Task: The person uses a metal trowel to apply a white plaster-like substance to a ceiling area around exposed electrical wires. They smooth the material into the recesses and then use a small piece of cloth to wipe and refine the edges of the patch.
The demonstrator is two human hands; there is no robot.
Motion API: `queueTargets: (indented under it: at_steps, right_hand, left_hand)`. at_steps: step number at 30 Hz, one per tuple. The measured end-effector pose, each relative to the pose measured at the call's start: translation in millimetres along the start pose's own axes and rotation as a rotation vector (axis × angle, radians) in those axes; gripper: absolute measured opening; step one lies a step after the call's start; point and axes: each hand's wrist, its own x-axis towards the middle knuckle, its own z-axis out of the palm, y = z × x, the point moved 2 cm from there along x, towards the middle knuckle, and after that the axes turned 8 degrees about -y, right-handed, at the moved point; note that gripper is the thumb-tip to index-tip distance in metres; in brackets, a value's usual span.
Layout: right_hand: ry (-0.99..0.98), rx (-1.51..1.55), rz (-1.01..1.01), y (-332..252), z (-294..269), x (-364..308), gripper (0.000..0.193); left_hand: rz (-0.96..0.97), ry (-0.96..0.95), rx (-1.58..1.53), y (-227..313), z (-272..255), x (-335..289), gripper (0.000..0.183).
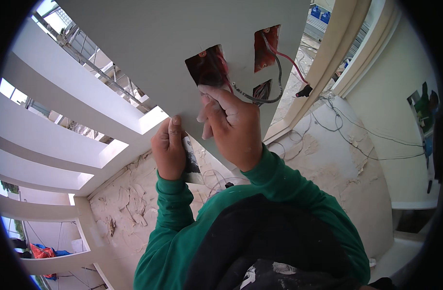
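Note:
In front of me is a grey wall panel (154, 29) with cut-outs holding red electrical boxes. My right hand (236, 125), its fingertips dusted white, is pinched at the lower edge of the left box (207, 67). Whatever lies between those fingers is hidden. A grey cable (281, 72) loops beside it from the upper right box (266, 48), along with a red wire (291, 59) whose end is wrapped in black tape (304, 91). Lower left, near the panel's edge, my left hand (170, 150) is closed on a flat piece smeared black and white (190, 157).
Dried plaster scraps (129, 205) litter the floor below. Loose cables (337, 121) trail across the floor on the right, near a door frame (323, 63). White curved slats (71, 111) with openings stand at left, scaffolding (86, 58) beyond them.

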Motion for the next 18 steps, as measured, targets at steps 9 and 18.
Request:
queueTargets:
  at_steps: [9,18]
  right_hand:
    - [-0.021,0.136,0.132,-1.0,-0.5,1.5,0.024]
    - [-0.006,0.216,0.117,-3.3,2.5,7.4,0.024]
  left_hand:
    - [0.030,0.001,-0.005,1.2,0.5,2.7,0.037]
    - [0.017,0.003,-0.039,-4.6,0.1,1.2,0.037]
